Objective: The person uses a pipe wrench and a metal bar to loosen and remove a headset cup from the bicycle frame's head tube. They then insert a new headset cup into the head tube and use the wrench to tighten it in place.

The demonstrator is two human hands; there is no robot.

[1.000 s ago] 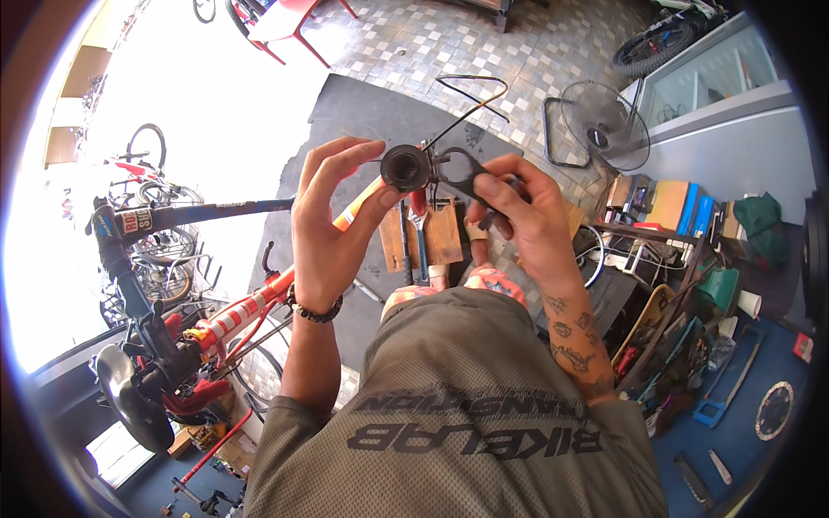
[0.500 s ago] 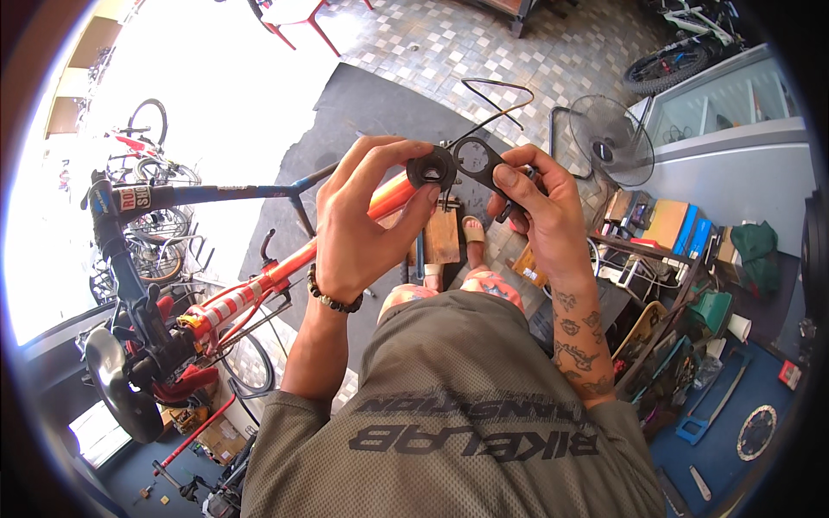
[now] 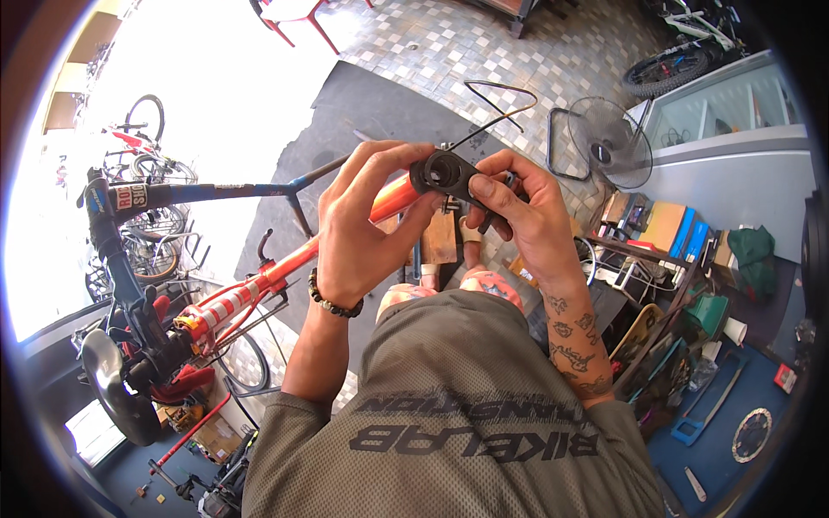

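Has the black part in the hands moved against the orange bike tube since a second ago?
Yes. The black part has come down toward the orange tube, now right at its end, both hands on it.

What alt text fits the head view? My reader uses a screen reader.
Two hands, left hand and right hand, hold a small black part together above an orange bike frame in a workshop, with a fan on the floor.
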